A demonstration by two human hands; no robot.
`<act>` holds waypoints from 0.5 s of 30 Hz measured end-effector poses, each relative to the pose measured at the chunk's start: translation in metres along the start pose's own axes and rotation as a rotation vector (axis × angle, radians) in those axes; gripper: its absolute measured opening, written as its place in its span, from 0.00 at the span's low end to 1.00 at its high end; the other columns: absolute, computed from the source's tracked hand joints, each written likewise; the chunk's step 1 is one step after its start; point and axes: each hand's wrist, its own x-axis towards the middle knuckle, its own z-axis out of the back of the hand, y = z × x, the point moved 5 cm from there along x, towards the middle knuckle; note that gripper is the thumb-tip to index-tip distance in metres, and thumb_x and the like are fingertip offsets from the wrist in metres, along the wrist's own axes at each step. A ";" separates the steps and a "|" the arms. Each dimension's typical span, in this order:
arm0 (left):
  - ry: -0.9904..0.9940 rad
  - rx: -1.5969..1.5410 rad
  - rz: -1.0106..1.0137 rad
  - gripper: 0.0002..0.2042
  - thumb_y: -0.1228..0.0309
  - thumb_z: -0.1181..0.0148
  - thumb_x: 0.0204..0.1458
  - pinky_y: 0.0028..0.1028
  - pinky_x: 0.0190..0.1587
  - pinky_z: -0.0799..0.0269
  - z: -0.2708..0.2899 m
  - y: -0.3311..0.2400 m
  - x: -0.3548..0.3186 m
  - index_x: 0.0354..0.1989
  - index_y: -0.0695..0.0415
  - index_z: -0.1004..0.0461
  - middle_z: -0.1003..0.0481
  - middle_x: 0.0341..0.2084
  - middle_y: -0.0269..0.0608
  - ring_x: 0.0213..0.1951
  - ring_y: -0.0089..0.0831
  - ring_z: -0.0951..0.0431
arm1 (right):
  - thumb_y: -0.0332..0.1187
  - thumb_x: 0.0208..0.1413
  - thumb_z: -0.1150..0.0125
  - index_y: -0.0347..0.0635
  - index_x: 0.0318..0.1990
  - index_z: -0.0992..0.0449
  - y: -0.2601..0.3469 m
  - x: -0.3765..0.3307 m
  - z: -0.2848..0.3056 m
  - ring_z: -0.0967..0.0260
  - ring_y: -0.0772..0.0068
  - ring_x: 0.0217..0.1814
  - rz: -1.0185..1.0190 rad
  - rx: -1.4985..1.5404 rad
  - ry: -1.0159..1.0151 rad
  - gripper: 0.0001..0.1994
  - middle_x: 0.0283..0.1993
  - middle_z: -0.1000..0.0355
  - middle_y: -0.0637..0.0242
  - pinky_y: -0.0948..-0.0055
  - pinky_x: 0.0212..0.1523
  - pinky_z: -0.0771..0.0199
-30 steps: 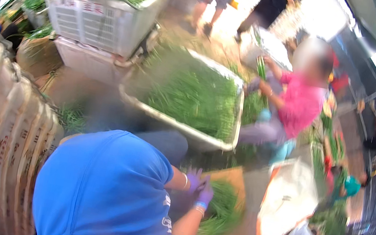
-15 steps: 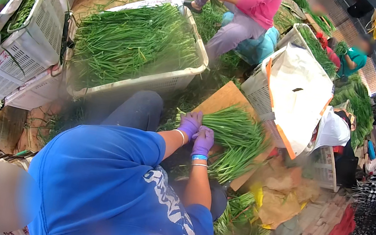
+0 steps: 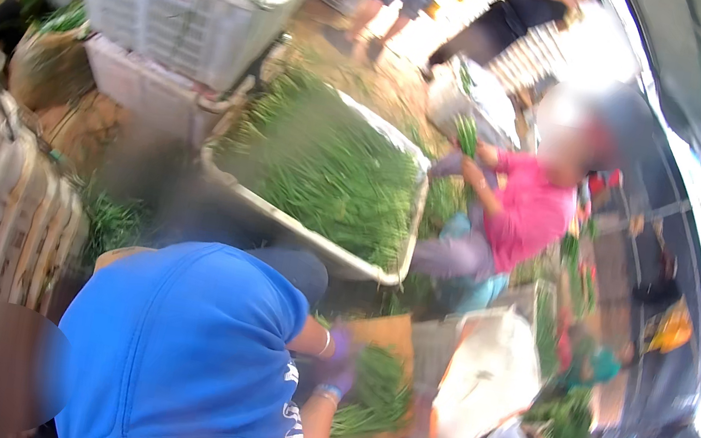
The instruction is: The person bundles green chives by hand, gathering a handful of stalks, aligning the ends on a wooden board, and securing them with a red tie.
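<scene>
Both of my hands wear purple gloves and are close together at the near-left edge of a pile of long thin green stalks [image 3: 375, 397]. My left hand [image 3: 339, 343] is on the far side and my right hand [image 3: 336, 373] on the near side. Motion smears their fingers, so whether they grip any stalks cannot be made out. Beneath the pile, a brown board [image 3: 394, 333] shows at its far edge. Beyond my knee stands a large white plastic crate [image 3: 412, 239], heaped with the same greens.
A person in pink [image 3: 526, 208] sits past the crate, holding a small bunch of stalks [image 3: 466, 134]. White crates [image 3: 153, 11] are stacked at the far left, with more stacked crates [image 3: 1, 204] nearer. Right of the board stands a crate covered by a white sheet [image 3: 487, 375].
The view has swung and tilted, so the big crate and seated person appear further right and lower. My hands stay together beside the greens, now blurred; earlier their fingers were curled at the stalks.
</scene>
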 end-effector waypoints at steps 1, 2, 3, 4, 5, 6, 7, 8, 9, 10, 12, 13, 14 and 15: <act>-0.034 -0.070 -0.067 0.45 0.55 0.39 0.32 0.55 0.49 0.49 0.010 0.008 -0.014 0.60 0.54 0.56 0.38 0.48 0.56 0.51 0.49 0.39 | 0.46 0.55 0.65 0.35 0.47 0.35 -0.005 0.011 -0.005 0.37 0.63 0.44 -0.059 -0.055 0.137 0.24 0.46 0.35 0.58 0.66 0.45 0.38; -0.060 -0.125 -0.147 0.46 0.56 0.38 0.30 0.52 0.49 0.47 0.019 0.010 -0.026 0.60 0.54 0.57 0.39 0.48 0.57 0.51 0.48 0.38 | 0.47 0.55 0.68 0.36 0.50 0.37 -0.004 0.017 -0.005 0.39 0.61 0.49 -0.095 -0.102 0.268 0.25 0.50 0.38 0.57 0.64 0.50 0.41; -0.116 -0.170 -0.187 0.48 0.57 0.37 0.29 0.50 0.49 0.46 0.038 0.017 -0.045 0.60 0.54 0.59 0.39 0.48 0.57 0.51 0.48 0.38 | 0.48 0.56 0.71 0.36 0.53 0.40 0.005 0.021 -0.024 0.42 0.59 0.54 -0.113 -0.183 0.435 0.27 0.55 0.41 0.56 0.63 0.56 0.45; -0.091 -0.237 -0.177 0.48 0.58 0.37 0.29 0.48 0.48 0.44 0.043 0.029 -0.051 0.60 0.54 0.60 0.38 0.47 0.56 0.49 0.47 0.36 | 0.48 0.55 0.70 0.36 0.52 0.39 0.004 0.011 -0.033 0.42 0.59 0.53 -0.098 -0.251 0.446 0.26 0.54 0.41 0.56 0.63 0.55 0.45; -0.056 -0.297 -0.189 0.48 0.58 0.37 0.30 0.46 0.47 0.42 0.047 0.035 -0.051 0.60 0.54 0.60 0.36 0.45 0.55 0.48 0.47 0.34 | 0.48 0.55 0.69 0.36 0.51 0.39 0.010 -0.001 -0.046 0.41 0.59 0.52 -0.033 -0.335 0.397 0.26 0.53 0.40 0.56 0.63 0.54 0.44; -0.013 -0.355 -0.198 0.47 0.58 0.38 0.31 0.43 0.46 0.40 0.051 0.043 -0.054 0.61 0.54 0.60 0.35 0.44 0.54 0.46 0.46 0.33 | 0.48 0.55 0.69 0.35 0.50 0.38 0.015 -0.019 -0.061 0.41 0.59 0.51 0.041 -0.434 0.317 0.26 0.52 0.40 0.56 0.63 0.53 0.44; -0.062 -0.344 -0.196 0.44 0.59 0.40 0.34 0.39 0.44 0.37 0.067 0.043 -0.068 0.60 0.55 0.59 0.31 0.41 0.51 0.41 0.46 0.29 | 0.48 0.55 0.68 0.35 0.49 0.37 0.025 -0.040 -0.071 0.41 0.59 0.51 0.112 -0.542 0.202 0.25 0.51 0.39 0.56 0.63 0.52 0.43; -0.232 -0.363 -0.248 0.42 0.60 0.42 0.36 0.39 0.42 0.36 0.062 0.051 -0.068 0.60 0.57 0.58 0.31 0.40 0.52 0.40 0.47 0.29 | 0.47 0.55 0.67 0.35 0.48 0.37 0.034 -0.054 -0.084 0.40 0.59 0.50 0.175 -0.641 0.121 0.25 0.50 0.38 0.55 0.63 0.51 0.43; -0.203 -0.348 -0.254 0.41 0.60 0.43 0.37 0.38 0.42 0.36 0.070 0.056 -0.074 0.60 0.58 0.58 0.31 0.39 0.53 0.40 0.48 0.29 | 0.47 0.54 0.66 0.35 0.47 0.36 0.043 -0.064 -0.094 0.40 0.59 0.49 0.223 -0.729 0.045 0.25 0.49 0.38 0.55 0.63 0.50 0.42; -0.172 -0.340 -0.261 0.40 0.60 0.43 0.38 0.37 0.41 0.35 0.078 0.057 -0.080 0.60 0.59 0.57 0.31 0.39 0.54 0.40 0.48 0.29 | 0.47 0.54 0.66 0.34 0.46 0.35 0.048 -0.069 -0.100 0.39 0.59 0.48 0.246 -0.808 -0.009 0.24 0.48 0.37 0.55 0.62 0.50 0.42; -0.150 -0.351 -0.314 0.40 0.59 0.43 0.39 0.36 0.40 0.34 0.084 0.060 -0.092 0.60 0.59 0.57 0.31 0.38 0.55 0.39 0.48 0.29 | 0.47 0.54 0.64 0.34 0.44 0.34 0.052 -0.075 -0.108 0.39 0.59 0.46 0.274 -0.920 -0.085 0.24 0.46 0.36 0.55 0.62 0.48 0.41; -0.143 -0.360 -0.344 0.40 0.59 0.43 0.39 0.36 0.39 0.34 0.088 0.061 -0.097 0.60 0.59 0.57 0.31 0.38 0.55 0.39 0.48 0.29 | 0.47 0.54 0.63 0.33 0.43 0.34 0.057 -0.079 -0.108 0.38 0.59 0.46 0.284 -0.971 -0.122 0.23 0.45 0.35 0.55 0.62 0.47 0.41; -0.132 -0.351 -0.336 0.40 0.58 0.43 0.40 0.36 0.39 0.34 0.090 0.063 -0.102 0.60 0.59 0.57 0.31 0.38 0.55 0.39 0.48 0.29 | 0.47 0.53 0.62 0.33 0.42 0.33 0.058 -0.080 -0.110 0.38 0.59 0.45 0.291 -1.013 -0.150 0.23 0.44 0.35 0.55 0.62 0.46 0.40; -0.120 -0.342 -0.328 0.40 0.58 0.44 0.40 0.36 0.39 0.34 0.092 0.066 -0.106 0.59 0.59 0.57 0.31 0.38 0.55 0.39 0.48 0.29 | 0.47 0.53 0.62 0.33 0.41 0.32 0.058 -0.082 -0.112 0.37 0.59 0.44 0.296 -1.051 -0.173 0.23 0.43 0.34 0.55 0.62 0.45 0.40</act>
